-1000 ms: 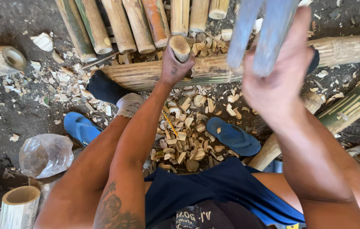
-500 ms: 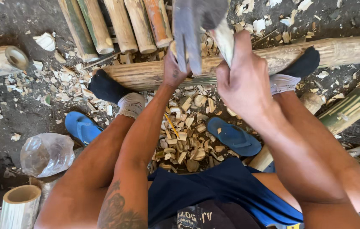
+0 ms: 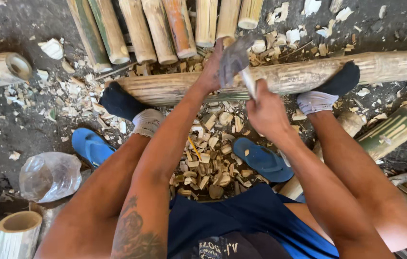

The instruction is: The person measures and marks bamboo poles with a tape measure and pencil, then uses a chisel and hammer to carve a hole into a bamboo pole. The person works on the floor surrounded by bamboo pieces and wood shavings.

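ground: dark dirt floor [image 3: 30, 129], strewn with pale chips [image 3: 208, 168], thickest between the legs.
long pole: a bamboo pole [image 3: 299, 76] lies crosswise on the floor, both socked feet braced on it, left foot [image 3: 117, 103] near its left end, right foot [image 3: 337, 84] further right.
left hand: left hand [image 3: 213, 72] reaches to the pole's middle, fingers curled round a short bamboo piece [image 3: 227, 42] stood on the pole; only its top shows.
right hand: right hand [image 3: 265, 110] closed tight round the handle of a blade [image 3: 234, 60], whose grey head sits just beside the left hand, over the piece.
far edge: a row of cut poles [image 3: 165, 29] lies lengthwise beyond the long pole.
near edge: two blue sandals [image 3: 261, 160] on the floor, one on each side of the left leg; a clear plastic bag [image 3: 50, 175] at the left; a short bamboo tube [image 3: 18, 235] at the near left corner.
right edge: a green-striped pole [image 3: 395, 129] lies slantwise.
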